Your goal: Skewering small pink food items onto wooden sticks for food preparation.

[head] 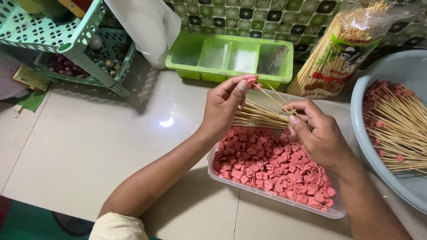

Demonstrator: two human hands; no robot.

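Gripping a fanned bundle of bamboo skewers [260,116], both hands close on it, left hand [224,106] and right hand [318,133], above the clear tray [275,198] of pink sausage slices [271,164], keeping sticks within easy reach.

Pale tiled floor [89,142] — bearing clear tub [267,195], grey basin [400,71], green tray [222,58].

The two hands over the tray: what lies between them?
In the head view, a bundle of bamboo skewers spans the gap between the left hand and the right hand, above the pink sausage slices.
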